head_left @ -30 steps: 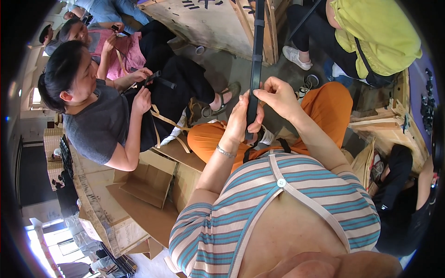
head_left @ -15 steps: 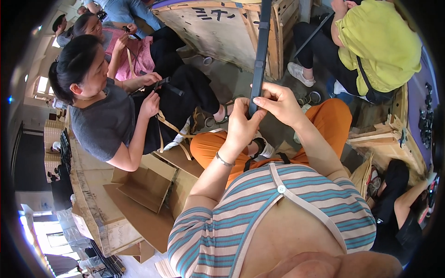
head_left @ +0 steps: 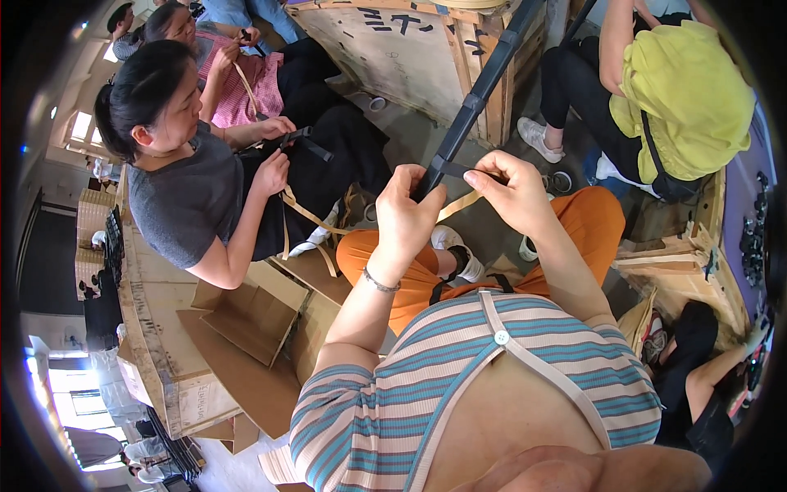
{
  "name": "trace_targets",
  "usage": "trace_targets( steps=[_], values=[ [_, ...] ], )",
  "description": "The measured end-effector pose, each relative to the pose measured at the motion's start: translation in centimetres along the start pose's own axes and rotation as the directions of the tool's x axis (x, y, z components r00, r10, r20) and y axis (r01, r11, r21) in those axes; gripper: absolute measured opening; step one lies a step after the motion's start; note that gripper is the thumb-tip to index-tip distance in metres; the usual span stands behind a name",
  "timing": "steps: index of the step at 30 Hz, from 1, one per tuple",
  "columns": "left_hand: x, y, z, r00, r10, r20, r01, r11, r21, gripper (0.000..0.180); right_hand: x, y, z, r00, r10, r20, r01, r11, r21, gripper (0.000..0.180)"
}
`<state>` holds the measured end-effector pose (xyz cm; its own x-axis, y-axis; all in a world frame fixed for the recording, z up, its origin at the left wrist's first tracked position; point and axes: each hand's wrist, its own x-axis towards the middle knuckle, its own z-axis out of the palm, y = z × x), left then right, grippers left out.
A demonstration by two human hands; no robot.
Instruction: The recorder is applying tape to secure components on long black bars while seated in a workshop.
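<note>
A long black bar with dark bands across it slants up and to the right in front of me. My left hand is closed round its near end. A short black strip runs from the bar to my right hand, which pinches the strip's end between thumb and fingers. Just below that hand a narrow tan strip stretches toward my left hand. Whether the tan strip joins the black one is hidden by my fingers.
A person in a grey shirt sits at my left, handling a black strap piece. Another in a yellow-green top is at the far right. An open cardboard box lies left of me. A wooden crate stands ahead.
The bar has tilted from nearly upright to slanting right. My right hand has moved off the bar to the right, drawing a black strip out from it. The tan strip now shows.
</note>
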<state>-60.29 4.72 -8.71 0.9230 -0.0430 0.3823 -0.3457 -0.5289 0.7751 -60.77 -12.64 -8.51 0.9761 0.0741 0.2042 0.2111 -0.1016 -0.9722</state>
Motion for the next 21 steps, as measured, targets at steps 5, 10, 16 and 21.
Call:
trace_targets(
  steps=[5,10,16,21],
  values=[
    [0.7,0.0,-0.8,0.983,-0.121,0.135,0.157,0.942,-0.295,0.018,-0.8,-1.0,-0.5,0.999,-0.013,-0.042,0.015,0.999,0.029,0.017],
    [1.3,1.9,-2.7,0.865,-0.17,0.472,0.455,0.663,-0.594,0.01,-1.0,-0.9,-0.8,0.993,-0.104,-0.056,0.11,0.988,0.112,0.018],
    [1.2,1.6,-2.5,0.829,-0.031,0.559,0.475,0.565,-0.674,0.02,-0.6,-0.6,-0.8,0.996,-0.07,0.061,0.04,0.915,0.401,0.018],
    [1.2,1.2,-2.5,0.818,-0.004,0.575,0.476,0.566,-0.673,0.022,-0.7,-2.0,-1.0,0.998,-0.034,0.06,0.011,0.936,0.353,0.02]
  ],
)
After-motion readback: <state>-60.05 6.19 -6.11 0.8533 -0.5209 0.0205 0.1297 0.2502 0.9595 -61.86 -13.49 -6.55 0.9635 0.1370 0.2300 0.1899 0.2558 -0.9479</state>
